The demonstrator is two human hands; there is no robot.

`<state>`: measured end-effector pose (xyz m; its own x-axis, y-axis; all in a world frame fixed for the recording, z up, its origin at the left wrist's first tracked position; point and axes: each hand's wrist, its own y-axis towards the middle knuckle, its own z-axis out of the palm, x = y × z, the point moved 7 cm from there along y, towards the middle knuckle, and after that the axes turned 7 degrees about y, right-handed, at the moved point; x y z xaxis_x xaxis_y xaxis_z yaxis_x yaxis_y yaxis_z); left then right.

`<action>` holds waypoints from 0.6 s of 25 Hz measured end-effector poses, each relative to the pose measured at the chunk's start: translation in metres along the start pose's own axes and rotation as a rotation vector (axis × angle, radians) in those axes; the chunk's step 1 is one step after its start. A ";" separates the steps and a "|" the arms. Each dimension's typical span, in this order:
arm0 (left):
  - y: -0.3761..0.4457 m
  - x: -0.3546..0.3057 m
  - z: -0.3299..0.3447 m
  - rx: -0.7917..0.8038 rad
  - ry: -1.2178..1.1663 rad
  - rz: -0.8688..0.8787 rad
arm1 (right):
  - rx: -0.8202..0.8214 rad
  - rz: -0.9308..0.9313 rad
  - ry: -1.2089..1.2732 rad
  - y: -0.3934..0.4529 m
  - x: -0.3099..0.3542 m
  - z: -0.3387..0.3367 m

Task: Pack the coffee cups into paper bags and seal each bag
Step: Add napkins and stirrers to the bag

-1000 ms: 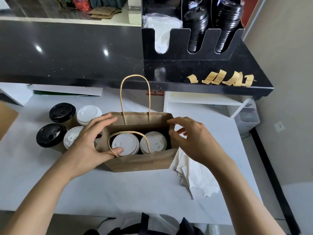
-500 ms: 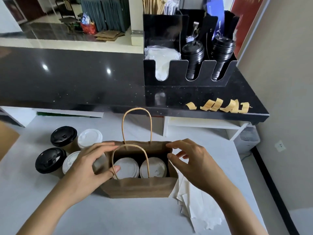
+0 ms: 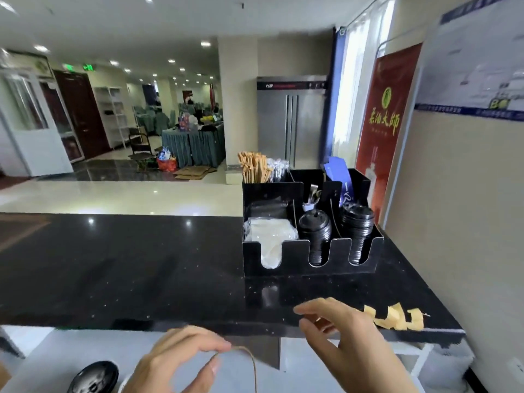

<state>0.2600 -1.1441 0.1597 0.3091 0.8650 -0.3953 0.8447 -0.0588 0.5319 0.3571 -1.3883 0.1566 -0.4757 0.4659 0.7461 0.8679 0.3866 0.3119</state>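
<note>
Behind the black counter (image 3: pixel 119 268) a wide hall is stretching away, with tables draped in green cloth, a dark door on the left and a steel refrigerator (image 3: pixel 289 120) against the pillar. On the counter a black organizer (image 3: pixel 309 259) is standing, holding white lids (image 3: pixel 269 242) in its left slot, black lids (image 3: pixel 314 236) in the two slots beside it, and wooden stirrers (image 3: pixel 253 168) at the back. Near the counter's front edge, to the right, strips of tan tape (image 3: pixel 397 319) are sticking up in a short row.

Your left hand (image 3: pixel 175 364) is sitting low in the view, and your thumb and fingertips are pinching the brown twisted-paper handle (image 3: pixel 249 361) of the bag; the cord is arching out from your fingers and running down out of sight. The bag's body and the cups inside it are lying below the bottom edge, so you are seeing only that thin loop. Your right hand (image 3: pixel 346 336) is reaching up toward the tape strips, apart from the left, with its fingers loosely bent and its thumb and forefinger close together, gripping nothing that is showing. One black-lidded cup (image 3: pixel 93 378) is standing on the white table (image 3: pixel 42 358) at the lower left, just beside your left wrist.
</note>
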 end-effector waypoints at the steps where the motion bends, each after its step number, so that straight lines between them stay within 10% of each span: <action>1: 0.014 -0.009 0.000 -0.012 -0.006 0.035 | -0.022 -0.013 0.004 0.010 0.003 -0.009; 15: 0.216 -0.049 0.044 -0.027 -0.016 0.091 | -0.276 -0.113 -0.046 0.180 0.013 -0.077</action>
<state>0.4470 -1.2208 0.2611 0.3916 0.8484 -0.3563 0.8007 -0.1233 0.5863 0.5177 -1.3742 0.2678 -0.5717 0.4701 0.6724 0.8124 0.2100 0.5439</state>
